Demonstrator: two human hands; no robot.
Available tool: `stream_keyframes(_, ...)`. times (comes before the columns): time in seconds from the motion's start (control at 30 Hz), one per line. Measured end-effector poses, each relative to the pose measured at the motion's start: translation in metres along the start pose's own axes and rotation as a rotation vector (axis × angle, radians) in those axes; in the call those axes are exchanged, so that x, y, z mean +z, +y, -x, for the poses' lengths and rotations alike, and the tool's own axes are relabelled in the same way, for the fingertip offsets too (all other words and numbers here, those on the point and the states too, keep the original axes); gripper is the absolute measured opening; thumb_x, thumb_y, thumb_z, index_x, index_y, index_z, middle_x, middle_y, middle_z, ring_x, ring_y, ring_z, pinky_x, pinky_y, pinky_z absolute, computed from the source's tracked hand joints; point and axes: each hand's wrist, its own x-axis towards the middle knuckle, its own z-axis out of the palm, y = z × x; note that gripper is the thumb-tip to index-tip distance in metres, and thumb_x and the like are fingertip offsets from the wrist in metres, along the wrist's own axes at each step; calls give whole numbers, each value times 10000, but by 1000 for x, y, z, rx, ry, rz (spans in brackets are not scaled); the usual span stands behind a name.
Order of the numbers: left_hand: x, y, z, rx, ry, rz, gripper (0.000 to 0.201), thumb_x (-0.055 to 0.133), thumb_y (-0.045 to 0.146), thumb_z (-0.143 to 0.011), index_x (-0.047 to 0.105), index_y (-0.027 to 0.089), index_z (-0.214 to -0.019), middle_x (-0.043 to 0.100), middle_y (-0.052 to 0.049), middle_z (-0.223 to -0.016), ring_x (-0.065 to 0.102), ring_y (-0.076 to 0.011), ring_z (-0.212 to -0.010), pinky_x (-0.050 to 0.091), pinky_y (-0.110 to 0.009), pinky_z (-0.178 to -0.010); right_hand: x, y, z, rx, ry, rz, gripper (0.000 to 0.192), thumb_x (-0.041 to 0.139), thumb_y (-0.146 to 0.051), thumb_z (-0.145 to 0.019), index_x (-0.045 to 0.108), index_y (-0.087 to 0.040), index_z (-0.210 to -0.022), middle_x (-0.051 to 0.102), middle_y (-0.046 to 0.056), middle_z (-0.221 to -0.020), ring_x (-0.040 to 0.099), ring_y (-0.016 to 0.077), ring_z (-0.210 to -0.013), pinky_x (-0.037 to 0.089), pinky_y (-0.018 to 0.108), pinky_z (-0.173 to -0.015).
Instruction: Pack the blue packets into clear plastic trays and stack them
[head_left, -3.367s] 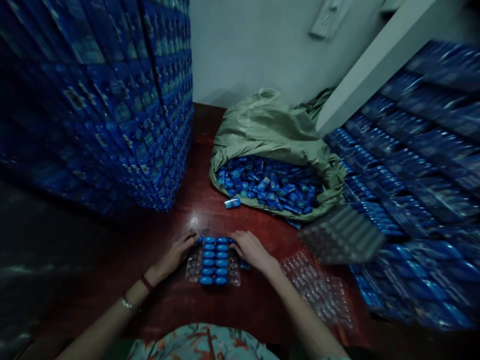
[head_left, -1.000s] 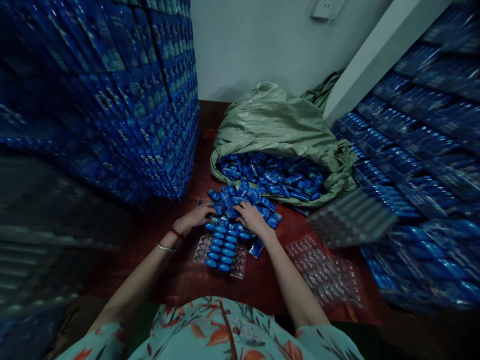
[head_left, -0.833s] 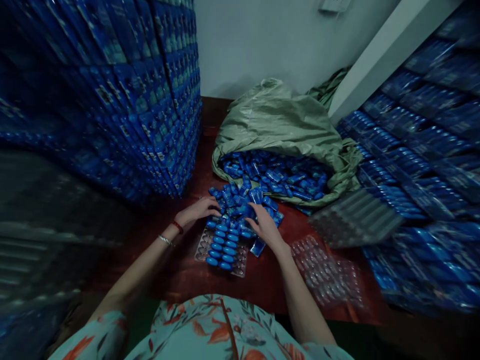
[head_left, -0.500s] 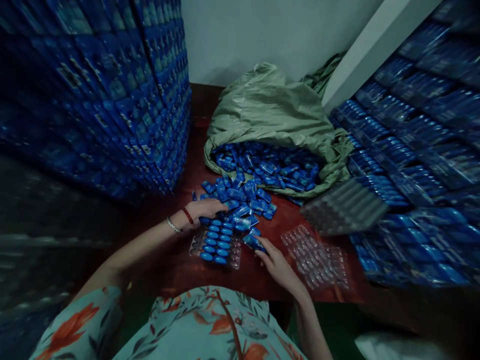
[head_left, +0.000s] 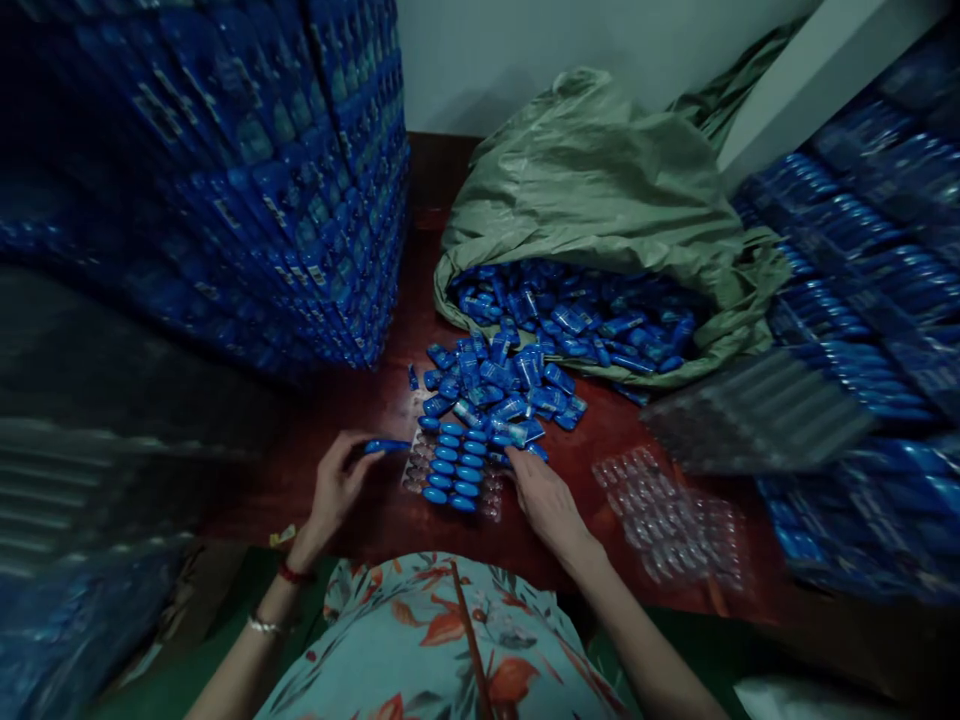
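Nearest, at 6 o'clock, a teal floral-print garment point(head_left: 442, 640) fills the bottom edge, both bare forearms running up from it. Left hand point(head_left: 335, 487) at about 8 o'clock of the work area, red cord and a thin bangle on the wrist; its grip pinches one small blue oblong packet point(head_left: 386, 446) between thumb and fingertips, held just left of the tray. Right hand point(head_left: 544, 497) at 5 o'clock of the tray, fingers lightly curled, fingertips touching loose packets at the tray's right edge; whether it grasps one, cannot tell. Between the hands, a clear plastic blister tray point(head_left: 489, 497) lies flat on the dark red-brown wooden table point(head_left: 375, 400), two columns of its pockets filled with blue packets. At 3 o'clock, a second, unfilled clear blister tray point(head_left: 671, 510), well apart from the hand. Just beyond the filled tray, at 12 o'clock, a loose heap of blue packets point(head_left: 499, 385) touches its far edge. Farther, an open green woven sack point(head_left: 600, 170) lies slumped, more blue packets spilling at its mouth. Tall stacks of blue packed cartons point(head_left: 285, 180) stand at 10 o'clock; stacked filled trays point(head_left: 862, 260) at 2 o'clock, blurred.
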Motion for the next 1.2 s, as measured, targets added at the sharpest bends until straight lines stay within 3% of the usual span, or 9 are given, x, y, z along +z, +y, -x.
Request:
stream_keyframes(0.13, 18, -3, 13, 180, -111, -83, 153, 498, 229, -890, 585, 186, -1009, 610, -53, -930, 588, -155, -845, 498, -278, -749, -8, 5, -7, -120, -82, 35, 353, 373, -22, -850, 528, -129, -1149, 603, 107, -961, 556, 213, -898, 473, 313, -771)
stream_keyframes(0.33, 27, -4, -9, 477, -338, -382, 301, 380, 122, -912, 537, 187, -1160, 601, -98, -1036, 551, -195, -934, 502, -312, -753, -28, 6, -18, -185, -213, 58, 297, 391, -33, -862, 558, -146, -1079, 591, 84, -923, 545, 196, -880, 445, 296, -749)
stream_keyframes(0.53, 29, 10, -28, 567, -557, -507, 318, 391, 65, -881, 552, 175, -1132, 593, -98, -1080, 544, -195, -939, 501, -339, -808, -42, -7, -37, -246, -349, 145, 250, 418, -27, -855, 577, -125, -1021, 607, 99, -910, 558, 210, -874, 433, 299, -707)
stream_keyframes(0.6, 31, 10, -30, 583, -567, -511, 311, 388, 75, -885, 562, 169, -1125, 594, -101, -1071, 535, -199, -941, 499, -332, -793, -44, -12, -43, -255, -371, 160, 232, 430, -33, -853, 584, -120, -1004, 614, 109, -904, 567, 216, -864, 434, 302, -694)
stream_keyframes(0.7, 36, 2, -25, 606, -453, -551, 336, 391, 111, -896, 555, 179, -1181, 594, -118, -1067, 517, -217, -926, 482, -349, -761, -42, -19, -48, -253, -396, 170, 205, 441, -47, -852, 597, -115, -968, 622, 123, -889, 580, 223, -843, 438, 303, -671)
stream_keyframes(0.83, 40, -14, -8, 568, -276, -602, 427, 400, 105, -889, 518, 270, -1265, 517, -136, -1241, 477, -258, -1031, 424, -419, -815, -32, -23, -45, -185, -342, 159, 218, 444, -45, -845, 606, -117, -973, 625, 138, -914, 585, 237, -854, 450, 314, -661)
stream_keyframes(1.0, 35, -22, 3, 452, -298, -463, 457, 469, 196, -893, 442, 320, -1333, 398, -127, -1401, 383, -289, -1226, 345, -476, -944, -28, -12, -28, -42, -178, 53, 328, 437, -105, -885, 548, -178, -1184, 637, 95, -955, 600, 200, -848, 456, 286, -686)
stream_keyframes(1.13, 33, -20, -29, 221, -226, -232, 377, 404, 283, -930, 484, 219, -1293, 562, -125, -1245, 521, -225, -1111, 401, -397, -935, -30, 8, -35, 124, -21, -41, 348, 419, -102, -883, 566, -233, -1170, 635, 64, -1014, 581, 180, -929, 439, 250, -705)
stream_keyframes(1.2, 40, -17, -59, 121, -269, -167, 319, 400, 325, -927, 593, 187, -1142, 645, -96, -1090, 594, -199, -979, 448, -333, -866, -30, 16, -51, 143, -50, -52, 309, 442, -109, -871, 592, -233, -1111, 630, 58, -1048, 562, 188, -982, 430, 246, -708)
